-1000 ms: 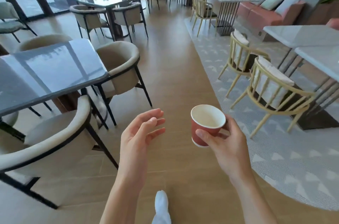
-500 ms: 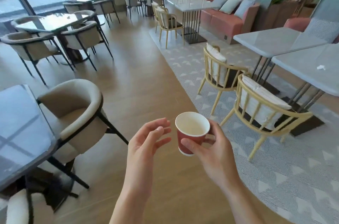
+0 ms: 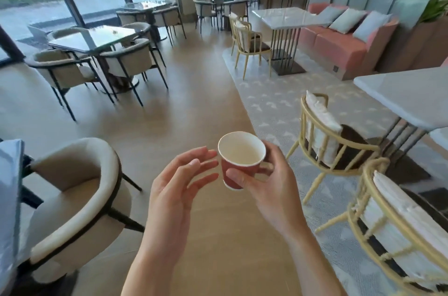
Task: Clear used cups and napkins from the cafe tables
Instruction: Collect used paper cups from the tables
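right hand [image 3: 271, 189] pinches red paper cup [image 3: 238, 162] upright — keep level, grip low. left hand [image 3: 177, 189] spread, empty, beside cup — free for napkins.

The paper cup [image 3: 238, 162] looked matt red outside, pale within. The wood floor [image 3: 194, 106] was smooth; the dark tabletop [image 3: 97, 37] was glossy.

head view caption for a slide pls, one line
Right hand carries a red paper cup down a cafe aisle, left hand open beside it.
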